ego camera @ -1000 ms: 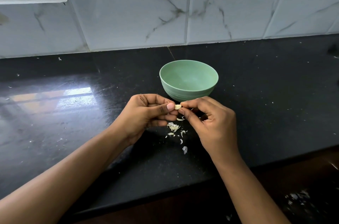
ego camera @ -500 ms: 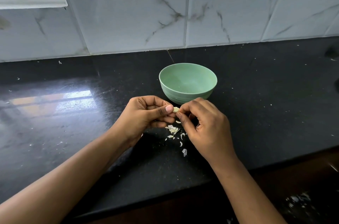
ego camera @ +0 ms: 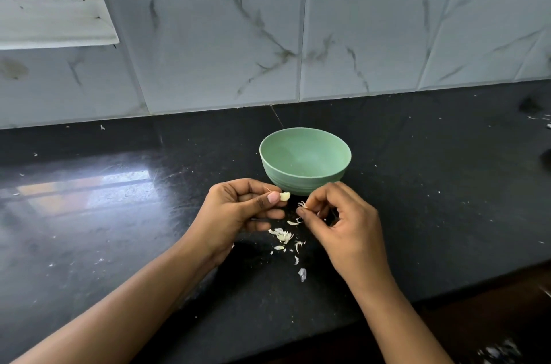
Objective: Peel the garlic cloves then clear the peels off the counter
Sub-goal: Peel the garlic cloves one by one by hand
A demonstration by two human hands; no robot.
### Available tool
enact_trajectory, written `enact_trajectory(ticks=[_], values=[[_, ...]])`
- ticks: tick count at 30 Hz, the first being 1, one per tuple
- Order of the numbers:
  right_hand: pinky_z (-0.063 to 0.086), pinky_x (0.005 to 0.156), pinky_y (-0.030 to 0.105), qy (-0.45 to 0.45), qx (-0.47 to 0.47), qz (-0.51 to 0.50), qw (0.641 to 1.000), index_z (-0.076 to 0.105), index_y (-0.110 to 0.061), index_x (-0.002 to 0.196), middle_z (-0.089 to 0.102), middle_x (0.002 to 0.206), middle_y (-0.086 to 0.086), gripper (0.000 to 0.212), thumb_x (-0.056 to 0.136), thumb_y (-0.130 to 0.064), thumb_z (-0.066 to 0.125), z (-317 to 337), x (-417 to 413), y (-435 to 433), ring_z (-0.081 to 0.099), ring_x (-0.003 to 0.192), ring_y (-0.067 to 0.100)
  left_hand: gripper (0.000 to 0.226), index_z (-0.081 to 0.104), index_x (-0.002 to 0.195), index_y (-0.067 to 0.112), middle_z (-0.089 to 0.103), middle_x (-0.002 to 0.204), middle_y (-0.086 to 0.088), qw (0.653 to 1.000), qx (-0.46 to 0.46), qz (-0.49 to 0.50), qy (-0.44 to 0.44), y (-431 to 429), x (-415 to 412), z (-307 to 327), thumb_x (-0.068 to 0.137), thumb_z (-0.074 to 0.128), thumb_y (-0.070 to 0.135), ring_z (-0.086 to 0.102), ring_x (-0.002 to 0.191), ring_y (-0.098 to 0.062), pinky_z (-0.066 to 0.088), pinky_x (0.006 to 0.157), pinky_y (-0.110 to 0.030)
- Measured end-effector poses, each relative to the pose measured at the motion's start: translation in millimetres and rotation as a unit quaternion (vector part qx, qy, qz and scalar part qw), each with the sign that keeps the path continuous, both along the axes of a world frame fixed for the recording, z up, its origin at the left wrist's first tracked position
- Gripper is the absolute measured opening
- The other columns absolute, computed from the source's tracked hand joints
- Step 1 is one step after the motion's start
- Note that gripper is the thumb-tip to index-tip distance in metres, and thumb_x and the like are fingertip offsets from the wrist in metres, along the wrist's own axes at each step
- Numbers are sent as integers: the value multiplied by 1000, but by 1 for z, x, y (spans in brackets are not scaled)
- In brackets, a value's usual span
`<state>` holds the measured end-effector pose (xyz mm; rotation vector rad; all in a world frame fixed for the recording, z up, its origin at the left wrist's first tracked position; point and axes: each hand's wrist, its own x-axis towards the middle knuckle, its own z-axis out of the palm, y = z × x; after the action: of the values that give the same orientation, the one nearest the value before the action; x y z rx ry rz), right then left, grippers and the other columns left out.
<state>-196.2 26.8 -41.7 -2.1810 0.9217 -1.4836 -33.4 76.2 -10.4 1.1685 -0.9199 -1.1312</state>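
My left hand pinches a small pale garlic clove between thumb and forefinger, just in front of a green bowl. A short gap to the right, my right hand holds a thin strip of peel in its fingertips. Several white peel bits lie on the black counter below and between my hands. The bowl's inside looks empty from here.
The tiled marble wall rises right behind the counter. A window sill sits at upper left. The counter's front edge runs diagonally at lower right. A few more scraps lie at the far right.
My hands have come apart: the right hand pulled away to the right with a strip of peel, leaving the clove in the left. The camera tilted up, showing more wall.
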Motion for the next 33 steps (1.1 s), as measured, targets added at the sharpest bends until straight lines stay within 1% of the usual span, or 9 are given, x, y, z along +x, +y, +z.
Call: enact_trajectory(ticks=[4,7,9,12,15,20,25,27,33], values=[[47,66,18,20,21,14,999,65,-20,82,61,78,-14,17,78,-6,73,-3,0,0,58,72,1,22,68,82,7,75,79,-8,1000,-1,-1,-12,0,0,1,63,71,17,70,61,-11,51,46,-18],[52,71,22,22,40,19,999,70,-23,88,68,83,-16,14,83,-10,66,-3,-1,2,64,80,0,21,67,83,8,74,76,-8,999,-7,0,-31,1,1,0,64,72,16,70,61,-11,51,47,-18],[53,68,29,22,57,14,998,71,-24,85,70,79,-15,8,82,-21,64,-2,-1,5,65,75,2,21,67,83,8,74,75,-7,999,-14,3,-49,2,1,0,64,72,17,70,62,-12,51,47,-18],[50,59,33,22,59,-1,998,70,-20,72,67,66,-10,16,80,-34,67,-1,-2,6,62,61,7,22,67,83,7,74,74,-7,997,-26,4,-69,3,0,0,64,71,17,70,61,-12,51,47,-18],[47,54,26,12,71,5,997,67,-18,66,63,60,-10,15,74,-23,78,-2,-4,5,57,55,7,21,67,82,7,73,72,-7,996,-33,5,-79,2,-1,0,64,72,17,69,60,-12,51,47,-18],[45,58,19,-6,73,10,997,60,-18,71,59,68,-8,22,72,-7,79,-2,-2,1,56,63,10,20,68,79,6,70,64,-5,995,-35,9,-88,2,1,-2,64,72,17,64,50,-11,50,44,-19],[52,74,18,-16,58,54,997,73,-20,99,69,88,-13,25,77,-9,75,-3,-1,2,65,81,3,21,68,79,6,70,65,-5,997,-18,-2,-74,2,0,-2,63,73,19,64,51,-11,50,45,-18],[51,76,16,-20,41,52,998,74,-18,97,70,89,-14,21,77,-11,75,-3,-1,2,65,83,-1,21,67,78,6,71,65,-6,998,-13,-10,-66,3,-2,-1,62,73,19,65,52,-11,49,45,-17],[53,68,22,-32,13,39,999,74,-17,87,70,82,-11,14,75,-12,78,1,-2,5,64,74,2,18,68,76,6,71,67,-7,997,-10,-25,-68,4,-5,0,63,72,19,66,54,-11,50,47,-17]])
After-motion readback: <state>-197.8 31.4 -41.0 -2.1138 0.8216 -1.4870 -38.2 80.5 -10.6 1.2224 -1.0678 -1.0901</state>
